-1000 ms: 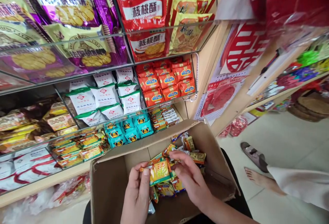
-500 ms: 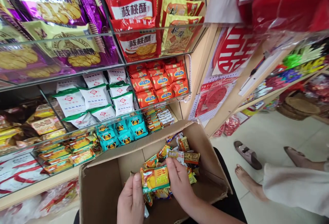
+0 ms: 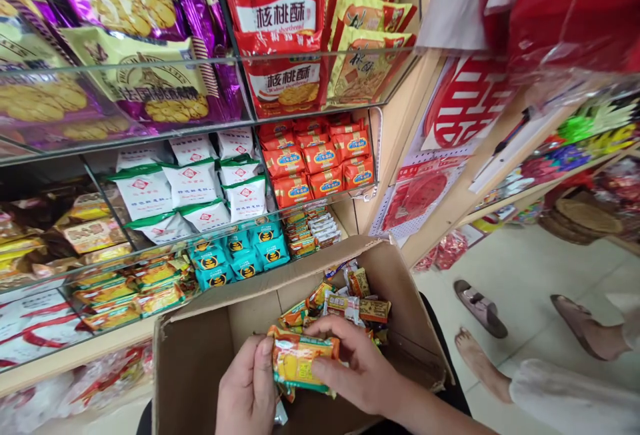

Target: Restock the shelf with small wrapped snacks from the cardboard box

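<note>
Over a cardboard box (image 3: 193, 355), my left hand (image 3: 250, 382) pinches the left end of a yellow and orange snack packet (image 3: 297, 362) with a green edge. My right hand (image 3: 353, 368) holds the packet's right end, its thumb on the front and its fingers curled over the top. Loose packets lie in the box behind and under my hands, among them a silver-white bar (image 3: 340, 306) beside a brown and gold one (image 3: 375, 310).
Shelves behind the box hold white packets (image 3: 193, 185), red packets (image 3: 320, 158), teal packets (image 3: 247, 264) and large purple bags (image 3: 185, 8). Red goods hang at upper right. A person's foot (image 3: 480, 362) and sandals (image 3: 480, 305) are on the floor at right.
My right hand has shifted its hold, the thumb now lying across the packet's front. The packet sits slightly lower and looks more tilted. The person's legs at right have moved a little.
</note>
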The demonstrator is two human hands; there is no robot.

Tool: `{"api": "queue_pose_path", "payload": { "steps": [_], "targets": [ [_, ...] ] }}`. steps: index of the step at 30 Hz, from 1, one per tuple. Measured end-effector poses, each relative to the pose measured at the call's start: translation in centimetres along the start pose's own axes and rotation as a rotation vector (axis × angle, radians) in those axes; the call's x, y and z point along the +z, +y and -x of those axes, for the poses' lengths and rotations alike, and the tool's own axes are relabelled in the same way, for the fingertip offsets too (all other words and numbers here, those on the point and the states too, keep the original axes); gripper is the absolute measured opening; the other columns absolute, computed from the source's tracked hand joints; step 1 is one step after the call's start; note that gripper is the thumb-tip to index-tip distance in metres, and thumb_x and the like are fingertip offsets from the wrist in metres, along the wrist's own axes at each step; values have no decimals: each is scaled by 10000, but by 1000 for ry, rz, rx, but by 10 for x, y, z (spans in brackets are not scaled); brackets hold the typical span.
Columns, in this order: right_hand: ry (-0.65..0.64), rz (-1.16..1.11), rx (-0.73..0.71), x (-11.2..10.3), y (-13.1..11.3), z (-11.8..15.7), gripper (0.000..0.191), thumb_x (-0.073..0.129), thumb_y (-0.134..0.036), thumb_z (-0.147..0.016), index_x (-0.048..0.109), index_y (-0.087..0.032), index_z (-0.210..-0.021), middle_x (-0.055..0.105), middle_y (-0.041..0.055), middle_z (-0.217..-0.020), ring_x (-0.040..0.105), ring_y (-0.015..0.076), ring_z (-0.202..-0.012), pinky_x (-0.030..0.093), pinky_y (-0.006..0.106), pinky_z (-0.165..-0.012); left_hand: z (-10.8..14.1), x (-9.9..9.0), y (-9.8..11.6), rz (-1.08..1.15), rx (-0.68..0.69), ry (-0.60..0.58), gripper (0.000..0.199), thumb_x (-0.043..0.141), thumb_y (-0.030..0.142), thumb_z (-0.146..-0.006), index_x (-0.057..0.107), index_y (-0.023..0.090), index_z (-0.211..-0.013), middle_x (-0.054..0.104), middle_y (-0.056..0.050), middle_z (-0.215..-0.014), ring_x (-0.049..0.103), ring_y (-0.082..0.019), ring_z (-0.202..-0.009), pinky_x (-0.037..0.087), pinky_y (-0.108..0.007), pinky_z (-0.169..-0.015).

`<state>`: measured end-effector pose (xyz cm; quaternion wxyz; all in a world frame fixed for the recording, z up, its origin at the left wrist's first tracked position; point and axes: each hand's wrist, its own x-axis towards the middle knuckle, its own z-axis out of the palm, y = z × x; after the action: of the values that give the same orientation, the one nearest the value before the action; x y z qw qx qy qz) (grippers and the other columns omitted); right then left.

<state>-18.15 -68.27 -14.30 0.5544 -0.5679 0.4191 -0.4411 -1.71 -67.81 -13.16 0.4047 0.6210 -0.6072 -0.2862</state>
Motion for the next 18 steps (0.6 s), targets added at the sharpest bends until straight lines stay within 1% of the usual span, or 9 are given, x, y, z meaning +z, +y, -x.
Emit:
{"api": "queue_pose_path", "payload": {
  "steps": [2,4,5,6,7,8,11,14,18],
  "targets": [
    [-20,149,-76,-14,-19,-4,296,552,-374,-788,592,-208,-1029,630,37,-888,577,164,-768,463,262,-683,-13,-17,1,-78,129,-37,243,384,375,-858,529,234,-723,550,14,-625,520,-142,-557,419,-227,-519],
    [71,319,-177,-31,-38,-17,286,529,-348,-815,597,-209,-1055,645,47,-951,593,179,-829,470,287,-736,-36,-39,1,-247,285,-18,218,391,357,-858,557,218,-875,603,-32,-803,572,-171,-746,439,-254,-678],
    [124,406,-227,-40,-46,-26,296,515,-343,-828,586,-210,-1082,643,50,-989,595,183,-851,471,296,-748,-49,-50,0,-362,352,-17,228,400,361,-851,560,207,-903,607,-50,-837,572,-190,-811,427,-277,-736],
    [163,506,-266,-50,-52,-38,307,500,-332,-840,570,-209,-1113,636,53,-1024,594,188,-874,470,306,-761,-64,-61,-3,-496,418,-64,252,391,380,-846,561,197,-873,611,-71,-853,564,-210,-855,410,-306,-792],
    [180,631,-289,-60,-57,-51,314,487,-314,-851,555,-205,-1137,627,57,-1056,588,194,-904,462,318,-787,-78,-70,-6,-640,414,-70,289,345,397,-855,553,197,-847,615,-85,-864,559,-224,-856,397,-332,-810],
    [165,783,-276,-69,-61,-65,313,479,-286,-858,543,-198,-1151,616,63,-1082,575,203,-946,444,334,-826,-91,-78,-10,-697,381,-72,306,327,409,-854,543,202,-789,619,-92,-826,558,-238,-812,391,-355,-790],
    [-11,1161,-79,-87,-60,-111,286,491,-198,-851,551,-171,-1129,609,87,-1089,549,234,-1014,407,356,-875,-116,-90,-23,-835,209,-87,360,254,423,-869,478,230,-665,610,-71,-696,572,-233,-686,401,-327,-632],
    [-108,1242,97,-91,-43,-157,256,533,-178,-828,570,-140,-1079,615,113,-1059,565,238,-991,432,344,-837,-120,-87,-31,-907,79,-100,398,252,462,-864,487,240,-633,613,-41,-599,583,-228,-581,352,-284,-488],
    [-146,1249,208,-81,-12,-212,203,530,-257,-857,581,-140,-1016,594,79,-1056,568,188,-960,456,370,-835,-113,-82,-31,-957,30,-90,391,265,447,-863,485,236,-619,628,-33,-616,595,-216,-596,325,-259,-480]
  ]
}}
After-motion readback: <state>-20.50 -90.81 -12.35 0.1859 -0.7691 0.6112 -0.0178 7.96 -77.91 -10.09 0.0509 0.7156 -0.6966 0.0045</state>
